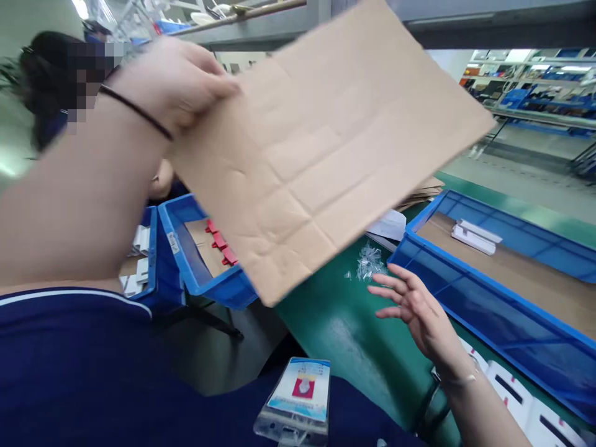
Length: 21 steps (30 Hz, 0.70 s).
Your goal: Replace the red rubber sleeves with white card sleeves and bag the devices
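The left hand (195,81) is blurred. The cardboard sheet (321,149), 1 corner cut off above, partly hides the blue bin (223,292) of red parts (218,239). Print on the ID badge (302,391) is unreadably small.

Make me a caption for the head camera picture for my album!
The left hand holds up a brown cardboard sheet while the open right hand hovers above the green table.

Left of the green table (344,335) we log a blue bin (233,295) of red parts (220,241) and a second bin (168,282) of white pieces (141,238). Above the table: grey beam (465,26). Beyond it, right: shelving racks (535,115). At its near right: white slotted panels (526,408).
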### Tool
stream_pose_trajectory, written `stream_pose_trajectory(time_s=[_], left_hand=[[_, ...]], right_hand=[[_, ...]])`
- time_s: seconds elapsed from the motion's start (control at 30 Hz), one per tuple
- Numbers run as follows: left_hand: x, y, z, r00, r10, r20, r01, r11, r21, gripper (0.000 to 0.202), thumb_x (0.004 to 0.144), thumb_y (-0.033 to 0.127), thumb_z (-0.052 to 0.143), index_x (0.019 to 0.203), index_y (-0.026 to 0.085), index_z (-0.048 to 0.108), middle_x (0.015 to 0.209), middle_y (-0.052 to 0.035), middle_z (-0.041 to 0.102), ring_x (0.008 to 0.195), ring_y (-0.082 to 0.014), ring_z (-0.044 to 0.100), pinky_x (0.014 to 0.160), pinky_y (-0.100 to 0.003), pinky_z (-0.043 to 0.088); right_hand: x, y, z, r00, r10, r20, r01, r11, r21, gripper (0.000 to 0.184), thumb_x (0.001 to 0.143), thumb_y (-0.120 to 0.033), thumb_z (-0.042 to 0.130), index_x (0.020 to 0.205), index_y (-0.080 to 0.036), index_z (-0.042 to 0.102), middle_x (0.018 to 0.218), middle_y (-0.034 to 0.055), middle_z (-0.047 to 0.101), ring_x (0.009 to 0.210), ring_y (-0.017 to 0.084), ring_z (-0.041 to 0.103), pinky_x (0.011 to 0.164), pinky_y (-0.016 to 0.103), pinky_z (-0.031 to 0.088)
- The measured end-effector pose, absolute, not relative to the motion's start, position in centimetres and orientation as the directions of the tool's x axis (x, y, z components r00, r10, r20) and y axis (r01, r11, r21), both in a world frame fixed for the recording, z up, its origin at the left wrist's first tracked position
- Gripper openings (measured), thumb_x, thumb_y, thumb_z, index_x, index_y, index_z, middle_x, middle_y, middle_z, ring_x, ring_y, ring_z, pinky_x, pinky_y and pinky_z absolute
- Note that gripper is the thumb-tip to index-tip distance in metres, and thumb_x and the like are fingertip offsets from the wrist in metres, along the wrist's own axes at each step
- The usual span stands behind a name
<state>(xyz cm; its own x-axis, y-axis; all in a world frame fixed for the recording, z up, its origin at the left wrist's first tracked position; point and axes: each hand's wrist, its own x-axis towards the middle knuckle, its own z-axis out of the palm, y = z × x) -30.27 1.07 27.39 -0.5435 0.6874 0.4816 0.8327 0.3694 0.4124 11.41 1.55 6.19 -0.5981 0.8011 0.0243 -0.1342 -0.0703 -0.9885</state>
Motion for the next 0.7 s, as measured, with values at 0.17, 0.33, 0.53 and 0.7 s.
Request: stream_pose_trajectory(time_s=[0.17, 0.33, 0.53, 0.7], left_hand=[[-22.3, 6.2, 21.2, -0.357, 0.846, 0.396, 0.894, 0.187, 0.407, 0.032, 0.085, 0.033, 0.062, 0.102, 0.008, 0.070, 0.096, -0.0085, 0.069, 0.093, -0.0200, 0.063, 0.093, -0.038, 0.052], [-16.4, 2.8, 16.0, 0.443, 0.788, 0.429, 0.858, -0.511, 0.053, 0.082, 0.079, 0.056, 0.069, 0.145, 0.016, 0.042, 0.153, -0.0184, 0.038, 0.144, -0.0343, 0.033, 0.114, -0.049, 0.036], [-10.6, 3.2, 11.9, 0.778, 0.489, 0.395, 0.628, -0.632, -0.454, 0.038, 0.099, 0.023, 0.041, 0.133, 0.015, 0.055, 0.132, -0.0174, 0.062, 0.116, -0.0269, 0.063, 0.096, -0.040, 0.052], [-13.3, 14.8, 13.0, 0.760, 0.463, 0.455, 0.639, -0.659, -0.397, 0.041, 0.096, 0.011, 0.035, 0.131, 0.013, 0.058, 0.131, -0.0183, 0.063, 0.120, -0.0212, 0.061, 0.108, -0.038, 0.045]], right_hand=[[8.8, 2.5, 7.1, -0.382, 0.924, 0.010, -0.326, -0.124, -0.937, 0.046, 0.067, -0.048, 0.083, 0.097, -0.020, 0.061, 0.085, 0.0014, 0.069, 0.062, 0.015, 0.066, 0.044, 0.025, 0.057], [11.2, 4.4, 7.3, -0.048, 0.998, -0.028, -0.342, -0.043, -0.939, 0.041, 0.054, -0.033, 0.090, 0.077, -0.015, 0.061, 0.068, -0.0018, 0.065, 0.049, 0.009, 0.058, 0.037, 0.018, 0.051], [11.9, 8.4, 8.6, -0.050, 0.998, 0.045, -0.345, 0.025, -0.938, 0.038, 0.065, -0.041, 0.082, 0.084, -0.020, 0.058, 0.079, 0.0001, 0.071, 0.064, 0.014, 0.069, 0.053, 0.024, 0.059], [14.3, 8.7, 9.8, -0.117, 0.982, 0.147, -0.202, 0.121, -0.972, 0.038, 0.086, -0.053, 0.061, 0.111, -0.026, 0.056, 0.113, 0.0090, 0.071, 0.098, 0.023, 0.073, 0.075, 0.036, 0.062]])
